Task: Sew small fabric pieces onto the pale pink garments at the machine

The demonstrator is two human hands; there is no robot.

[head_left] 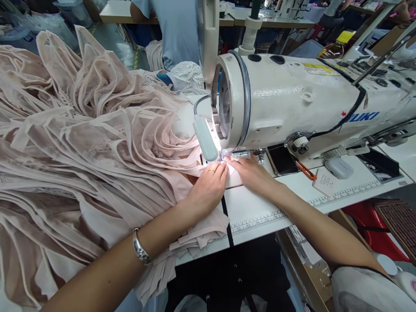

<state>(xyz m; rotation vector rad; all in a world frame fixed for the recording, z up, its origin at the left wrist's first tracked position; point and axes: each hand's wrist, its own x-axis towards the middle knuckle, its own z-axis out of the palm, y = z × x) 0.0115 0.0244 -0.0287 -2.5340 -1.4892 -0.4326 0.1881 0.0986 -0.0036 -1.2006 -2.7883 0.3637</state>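
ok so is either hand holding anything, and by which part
Left hand and right hand have fingertips on fabric, at its lit part near the lamp; pinched or merely pressed, I can't tell.

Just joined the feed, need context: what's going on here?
A person works at a white sewing machine. Left hand and right hand are close together near the needle, fingertips at the fabric under a lit lamp. A big heap of pale pink pieces covers the table's left side. Whether the machine is running can't be told.
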